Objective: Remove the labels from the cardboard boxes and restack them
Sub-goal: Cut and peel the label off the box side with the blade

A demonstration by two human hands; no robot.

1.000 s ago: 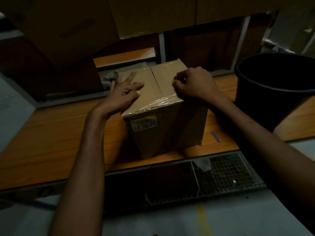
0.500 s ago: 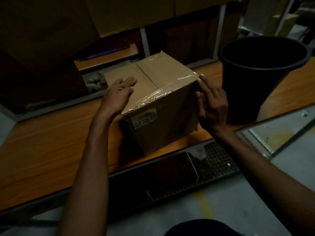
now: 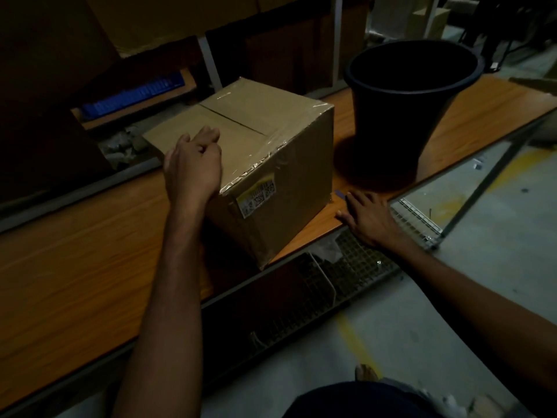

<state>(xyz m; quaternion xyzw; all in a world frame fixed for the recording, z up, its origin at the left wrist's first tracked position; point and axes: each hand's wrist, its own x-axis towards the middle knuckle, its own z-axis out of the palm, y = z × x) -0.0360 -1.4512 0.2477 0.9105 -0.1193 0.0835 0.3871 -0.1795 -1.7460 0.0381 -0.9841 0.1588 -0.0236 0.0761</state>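
A taped brown cardboard box [image 3: 280, 164] stands on the wooden table [image 3: 75, 267]. A white and yellow label [image 3: 256, 198] with barcodes sticks to its near side, just under the top edge. My left hand [image 3: 193, 167] rests on the box's top near the front left corner, fingers curled. My right hand [image 3: 366, 215] lies flat on the table at the box's lower right corner, fingers spread, holding nothing. A small blue-purple strip [image 3: 340, 194] lies on the table at my right fingertips.
A black bucket [image 3: 407, 116] stands on the table right of the box. Large cardboard boxes [image 3: 150, 22] fill the dim back. A blue tray [image 3: 135, 92] sits behind on a shelf. A wire rack [image 3: 361, 267] runs below the table's front edge.
My right hand has dropped from the box's right side to the table by its lower corner. My left hand has curled and slid toward the box's front edge. The view shifted left.
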